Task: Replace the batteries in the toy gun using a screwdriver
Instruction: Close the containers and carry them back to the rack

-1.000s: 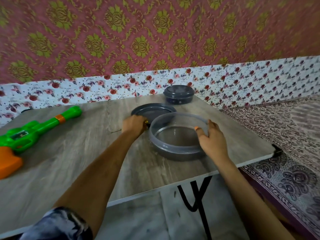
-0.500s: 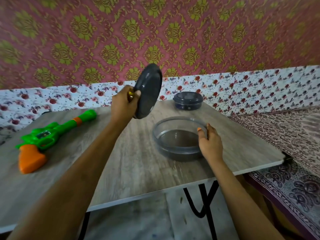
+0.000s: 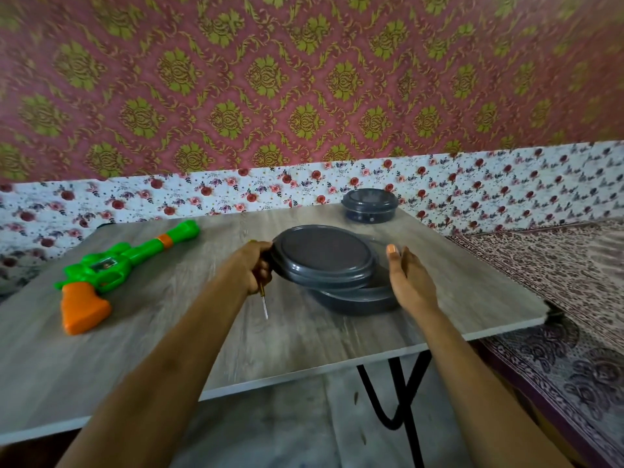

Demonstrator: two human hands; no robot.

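The left hand [image 3: 251, 270] has its fingers curled tight round two things at once: the left edge of a round dark grey plastic lid [image 3: 326, 256] and a thin screwdriver with a silver metal shaft [image 3: 265, 307]. The shaft pokes down out of the fist toward the grey wood-look table top [image 3: 169, 332].

The lid is over a big round dark grey plastic tub [image 3: 358, 300]. It sits a bit to the left, so the tub's right rim still shows. I cannot tell if the lid rests on the tub.

The right hand [image 3: 410, 285] is just beside the tub's right wall. Its fingers are straight and loose and hold nothing.

The green plastic toy gun with an orange handle [image 3: 111, 265] lies flat on the table, well to the left of the tub. No hand is on it.

A small round dark tub with its lid on [image 3: 369, 206] stands behind the big tub.
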